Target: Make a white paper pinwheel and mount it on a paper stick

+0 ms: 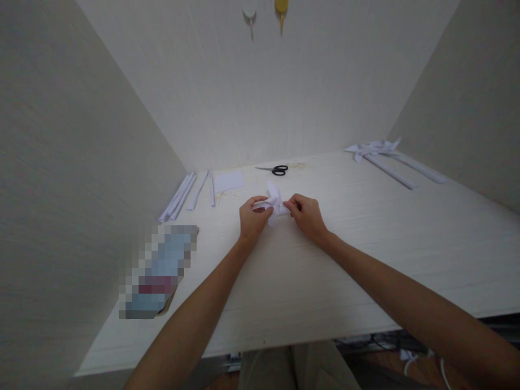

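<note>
Two bare hands come close together over a white bench, holding a folded white paper piece near the middle of the surface, well back from the front edge. The left hand clamps the piece's left side between thumb and fingers; the right hand pinches its right tip, thumb and fingers together. One flap points toward the rear wall. Both forearms reach in over the bench's front edge, below which trousered legs show.

Beyond the paper, black-handled scissors lie near the rear edge, blades pointing left, thin yellowish strands beside their handles. To the left lie a white sheet and slim white sticks, several bunched close to the left wall. Nearer the front on that side sits a pixelated flat object, its details hidden.

At far right, folded white shapes rest by the rear corner, two long white tubes slanting frontward from them. A broad stretch of bench separates the right hand from the tubes; a narrower gap divides the left hand from the sheet.
</note>
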`<state>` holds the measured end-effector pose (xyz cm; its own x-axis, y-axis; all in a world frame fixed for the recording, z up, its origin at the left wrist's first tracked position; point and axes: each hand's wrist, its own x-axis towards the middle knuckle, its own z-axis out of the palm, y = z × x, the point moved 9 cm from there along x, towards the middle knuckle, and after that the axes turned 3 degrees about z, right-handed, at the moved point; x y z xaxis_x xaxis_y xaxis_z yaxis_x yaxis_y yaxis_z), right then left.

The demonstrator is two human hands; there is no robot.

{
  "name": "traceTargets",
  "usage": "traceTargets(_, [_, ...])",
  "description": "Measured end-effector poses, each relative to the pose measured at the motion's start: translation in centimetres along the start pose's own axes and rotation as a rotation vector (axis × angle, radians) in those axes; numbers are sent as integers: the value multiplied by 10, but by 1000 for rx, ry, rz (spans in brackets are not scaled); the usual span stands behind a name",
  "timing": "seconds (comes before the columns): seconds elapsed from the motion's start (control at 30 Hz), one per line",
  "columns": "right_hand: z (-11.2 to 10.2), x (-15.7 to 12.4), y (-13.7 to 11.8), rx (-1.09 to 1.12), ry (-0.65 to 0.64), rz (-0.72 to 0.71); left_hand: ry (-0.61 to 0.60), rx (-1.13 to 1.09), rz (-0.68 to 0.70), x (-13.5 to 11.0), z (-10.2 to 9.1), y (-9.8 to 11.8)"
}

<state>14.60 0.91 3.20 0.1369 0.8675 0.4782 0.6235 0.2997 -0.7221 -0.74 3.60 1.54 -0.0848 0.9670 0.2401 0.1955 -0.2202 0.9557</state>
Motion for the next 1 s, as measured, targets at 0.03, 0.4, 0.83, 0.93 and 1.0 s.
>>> traceTargets(0.03, [0,0,0,12,-5,5,5,0,-3,0,0,0])
traceTargets(0.4, [-1,-2,-7,-68,33,-52,6,-10,-5,-1,0,3])
traceTargets(0.83, [20,-11,-23,-432,-162,-203,58,24,-9,2,-5,1])
traceTargets(0.93, [23,-10,-18,-532,-191,-145,40,42,27,2,-4,4])
traceTargets(1.0, [24,-10,-16,-560,-192,-134,19,51,51,1,-2,6])
